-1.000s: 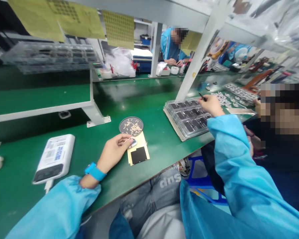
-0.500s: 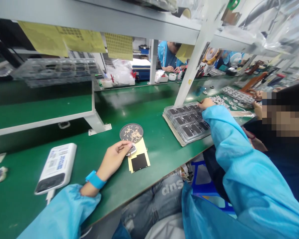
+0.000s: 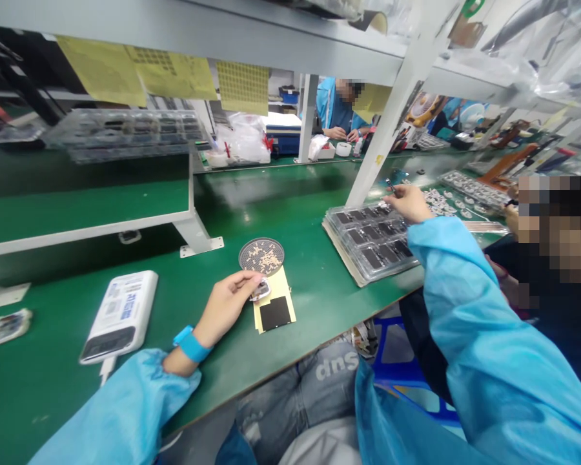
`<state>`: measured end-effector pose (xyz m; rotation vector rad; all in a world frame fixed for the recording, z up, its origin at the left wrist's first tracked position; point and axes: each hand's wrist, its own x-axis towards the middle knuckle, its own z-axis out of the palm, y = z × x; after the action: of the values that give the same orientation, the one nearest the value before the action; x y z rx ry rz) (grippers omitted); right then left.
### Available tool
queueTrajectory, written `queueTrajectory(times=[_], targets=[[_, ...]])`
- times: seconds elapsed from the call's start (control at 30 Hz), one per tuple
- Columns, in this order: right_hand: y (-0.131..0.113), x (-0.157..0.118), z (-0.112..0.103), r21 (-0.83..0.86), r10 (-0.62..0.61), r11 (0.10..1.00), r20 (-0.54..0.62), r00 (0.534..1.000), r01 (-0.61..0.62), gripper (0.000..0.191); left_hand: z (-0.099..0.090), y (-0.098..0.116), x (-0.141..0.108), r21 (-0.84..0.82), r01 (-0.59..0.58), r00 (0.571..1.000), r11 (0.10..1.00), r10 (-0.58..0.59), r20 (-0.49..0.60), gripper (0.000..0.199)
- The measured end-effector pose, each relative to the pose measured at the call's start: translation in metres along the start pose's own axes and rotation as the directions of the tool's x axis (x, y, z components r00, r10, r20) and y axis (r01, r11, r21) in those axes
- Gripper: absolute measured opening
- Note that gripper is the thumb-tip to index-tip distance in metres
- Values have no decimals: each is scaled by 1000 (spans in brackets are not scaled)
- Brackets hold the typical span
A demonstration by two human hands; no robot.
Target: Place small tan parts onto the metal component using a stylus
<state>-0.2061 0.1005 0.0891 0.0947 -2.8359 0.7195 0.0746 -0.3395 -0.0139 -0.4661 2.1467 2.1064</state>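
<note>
Bench observation, head view. Left hand (image 3: 225, 307), blue band at the wrist: grip closed, thumb and fingers pinching a small round part (image 3: 260, 290), whitish with a metallic look; finer detail is too small to resolve. The part lies at the edge of the yellow backing sheet (image 3: 283, 287), though contact with it cannot be confirmed. A black square pad (image 3: 275, 314) lies on the sheet.

Right hand (image 3: 409, 204): grip closed on a thin dark tool (image 3: 392, 187), type unclear, possibly tweezers. This hand is well to the right of the sheet, at the far corner of a clear plastic tray (image 3: 368, 245) holding rows of black rectangular pieces.

Other positions, taken from the sheet: a round mesh disc (image 3: 261, 256) carrying small pale pieces lies just beyond it; a white power bank (image 3: 121, 316) lies to its left; all rest on the green table (image 3: 314, 316). A neighbouring worker's hand (image 3: 512, 218) is far to its right.

Step in hand, as judged: close handling of the small round part at the sheet, with the right hand at the tray.
</note>
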Motion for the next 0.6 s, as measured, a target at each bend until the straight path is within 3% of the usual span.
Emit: queueTrajectory(times=[0.07,0.17,0.23,0.4,0.5,0.6], targets=[[-29,-20,6,104,7,994,56,998,-13,27,2,-1,-1,-38,0,1000,999,1,6,74],[-78,-59,23,292,-80,956,200,977,18,38,3,-2,-3,-42,-36,999,998,37,25,72],[-114,-85,39,536,-184,843,354,917,-38,50,4,-2,-3,-39,-67,997,997,68,35,68],[-195,-132,85,695,-321,681,569,757,-234,59,4,-4,-2,-81,-83,996,993,86,27,64],[-222,-149,111,715,-324,610,618,716,-341,64,2,-5,1,-123,-49,999,991,51,14,70],[-226,-160,135,719,-308,537,654,691,-442,65,-2,-6,4,-173,-3,1000,985,4,5,75]])
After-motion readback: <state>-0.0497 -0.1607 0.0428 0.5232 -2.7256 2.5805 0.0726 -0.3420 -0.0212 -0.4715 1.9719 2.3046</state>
